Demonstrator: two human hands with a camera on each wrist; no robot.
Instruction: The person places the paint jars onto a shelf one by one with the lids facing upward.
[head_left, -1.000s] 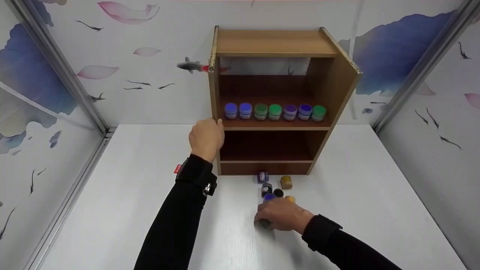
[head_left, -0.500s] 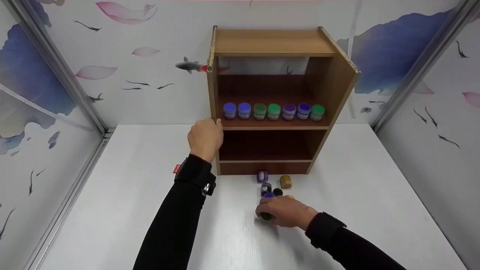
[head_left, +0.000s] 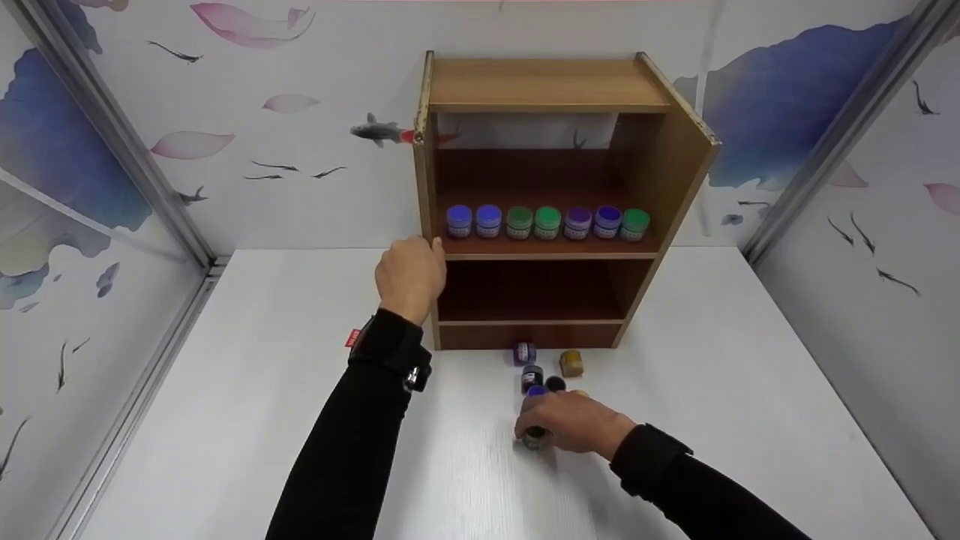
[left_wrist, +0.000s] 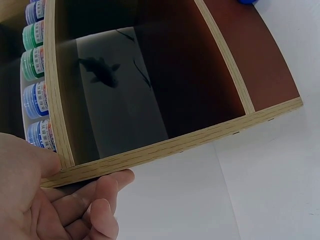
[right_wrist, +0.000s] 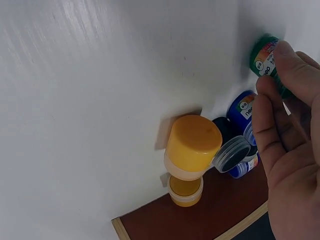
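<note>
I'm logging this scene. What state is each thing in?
left hand, gripping the shelf unit
right hand, pinching the green jar
green jar, held; lid hard to see
shelf unit, upright, open-fronted
seven shelf jars, upright in a row, apparently lidded
loose jars, on the table, some partly hidden

1. Right grip (head_left: 574, 422): its fingers partly cover the pinched green jar (right_wrist: 263, 57).
2. Just beyond it, a yellow jar (right_wrist: 194, 145) is mostly hidden in head view.
3. Head view: jar labels (head_left: 518, 232) near the left grip (head_left: 411, 277), too small to read.
</note>
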